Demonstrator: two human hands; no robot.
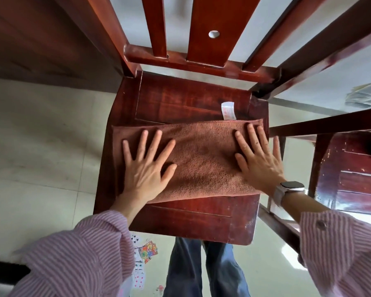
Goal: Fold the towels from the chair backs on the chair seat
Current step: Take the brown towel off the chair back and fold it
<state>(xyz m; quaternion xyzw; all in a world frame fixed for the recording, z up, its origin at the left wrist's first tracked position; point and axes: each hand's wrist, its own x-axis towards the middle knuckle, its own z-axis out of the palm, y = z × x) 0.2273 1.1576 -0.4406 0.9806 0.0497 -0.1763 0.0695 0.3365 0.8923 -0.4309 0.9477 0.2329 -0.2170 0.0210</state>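
A brown towel (204,159) lies folded into a wide rectangle across the red-brown wooden chair seat (191,219). A white care label (228,110) sticks out from its far edge. My left hand (147,168) lies flat on the towel's left part, fingers spread and straight. My right hand (258,159), with a white watch on its wrist, presses flat on the towel's right end, fingers straight. The chair back (204,37) with its slats rises beyond the seat and carries no towel in view.
A second wooden chair (351,170) stands close on the right. A dark wooden surface (41,39) fills the upper left. Playing cards and a colourful packet (148,250) lie on the pale tiled floor by my legs.
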